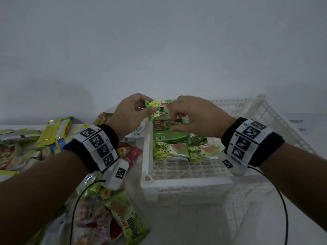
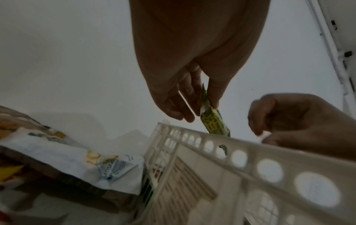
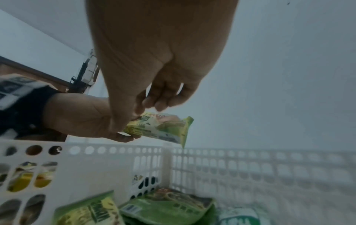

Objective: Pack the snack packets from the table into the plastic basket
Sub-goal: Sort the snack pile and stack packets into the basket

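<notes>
A green Pandan layer cake packet [image 1: 161,109] hangs above the far left corner of the white plastic basket [image 1: 185,183]. My left hand [image 1: 150,106] pinches its left end between thumb and fingers. My right hand [image 1: 177,115] pinches it further to the right, and the right end pokes out under the fingers. In the left wrist view the packet [image 2: 213,121] hangs edge-on above the basket rim [image 2: 269,159]. In the right wrist view the packet [image 3: 163,127] lies level over the rim [image 3: 115,150]. Two Pandan packets [image 1: 169,150] and a green noodle packet [image 1: 168,131] lie in the basket.
A loose pile of snack packets [image 1: 53,138] covers the table left of the basket, with a Pandan packet [image 1: 131,225] and a red packet [image 1: 131,152] nearest. A second white lattice basket [image 1: 274,121] leans behind on the right. A white wall stands close behind.
</notes>
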Available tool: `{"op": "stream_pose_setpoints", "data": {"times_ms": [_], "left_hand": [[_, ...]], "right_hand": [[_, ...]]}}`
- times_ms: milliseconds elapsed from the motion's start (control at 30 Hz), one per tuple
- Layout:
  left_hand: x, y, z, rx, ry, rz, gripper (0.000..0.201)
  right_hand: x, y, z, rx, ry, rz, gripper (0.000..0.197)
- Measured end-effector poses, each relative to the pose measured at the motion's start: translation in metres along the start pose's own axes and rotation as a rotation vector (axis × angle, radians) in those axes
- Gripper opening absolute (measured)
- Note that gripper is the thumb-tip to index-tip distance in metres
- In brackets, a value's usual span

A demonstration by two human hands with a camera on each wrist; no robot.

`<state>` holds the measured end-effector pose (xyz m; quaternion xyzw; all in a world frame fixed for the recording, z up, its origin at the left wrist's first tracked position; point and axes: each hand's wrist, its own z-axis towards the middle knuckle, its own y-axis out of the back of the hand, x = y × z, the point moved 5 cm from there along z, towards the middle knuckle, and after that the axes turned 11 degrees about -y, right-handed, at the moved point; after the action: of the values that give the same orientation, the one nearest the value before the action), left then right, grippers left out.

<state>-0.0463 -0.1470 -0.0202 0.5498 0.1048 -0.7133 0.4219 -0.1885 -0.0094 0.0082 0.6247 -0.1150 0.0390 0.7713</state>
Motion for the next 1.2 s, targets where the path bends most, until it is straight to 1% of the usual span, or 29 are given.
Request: {"op": "stream_pose_setpoints", "data": {"times_ms": [33,67,133,200,233,267,300,367,400,433,500,567,633,667,800,867,1000,1200], "left_hand": [[-0.003,-0.006,0.0,0.016,-0.014,0.01,0.022],[-0.007,-0.011,-0.001,0.031,-0.027,0.006,0.022],[-0.014,-0.022,-0.004,0.061,-0.045,-0.043,0.022],[-0.019,-0.033,-0.008,0.103,-0.06,-0.081,0.021],[-0.021,-0.036,-0.01,0.124,-0.07,-0.063,0.022],[-0.02,-0.039,-0.013,0.146,-0.077,-0.014,0.027],[-0.016,-0.041,-0.016,0.164,-0.081,0.074,0.04],[-0.008,-0.04,-0.021,0.193,-0.074,0.286,0.076],[-0.005,-0.04,-0.024,0.206,-0.056,0.361,0.091],[0.0,-0.041,-0.027,0.222,-0.02,0.411,0.101],[0.011,-0.044,-0.032,0.274,0.074,0.446,0.115],[0.019,-0.047,-0.036,0.335,0.151,0.415,0.122],[0.023,-0.049,-0.036,0.344,0.2,0.341,0.12],[0.023,-0.049,-0.036,0.327,0.218,0.299,0.116],[0.027,-0.046,-0.037,0.276,0.255,0.23,0.086],[0.03,-0.045,-0.039,0.269,0.26,0.21,0.078],[0.033,-0.046,-0.039,0.25,0.266,0.191,0.074],[0.032,-0.046,-0.041,0.236,0.263,0.172,0.074]], "right_hand": [[-0.002,0.007,-0.002,-0.082,0.011,-0.012,0.035],[-0.006,0.011,-0.004,-0.134,0.013,-0.023,0.044],[-0.014,0.011,-0.004,-0.156,0.0,-0.054,0.058],[-0.02,0.005,-0.005,-0.115,-0.021,-0.097,0.056],[-0.023,0.002,-0.006,-0.095,-0.03,-0.118,0.053],[-0.026,0.0,-0.007,-0.078,-0.043,-0.126,0.05],[-0.03,-0.002,-0.009,-0.059,-0.063,-0.117,0.047],[-0.043,-0.006,-0.012,0.0,-0.128,-0.093,0.045],[-0.05,-0.007,-0.014,0.041,-0.165,-0.097,0.046],[-0.057,-0.009,-0.016,0.092,-0.202,-0.108,0.047],[-0.071,-0.013,-0.02,0.208,-0.269,-0.117,0.051],[-0.08,-0.014,-0.025,0.31,-0.331,-0.111,0.054],[-0.088,-0.018,-0.03,0.375,-0.367,-0.123,0.053],[-0.091,-0.021,-0.031,0.401,-0.38,-0.126,0.053],[-0.098,-0.034,-0.034,0.44,-0.392,-0.133,0.051],[-0.099,-0.037,-0.033,0.446,-0.388,-0.116,0.051],[-0.097,-0.043,-0.033,0.499,-0.375,-0.126,0.049],[-0.095,-0.052,-0.032,0.581,-0.392,-0.176,0.045]]}}
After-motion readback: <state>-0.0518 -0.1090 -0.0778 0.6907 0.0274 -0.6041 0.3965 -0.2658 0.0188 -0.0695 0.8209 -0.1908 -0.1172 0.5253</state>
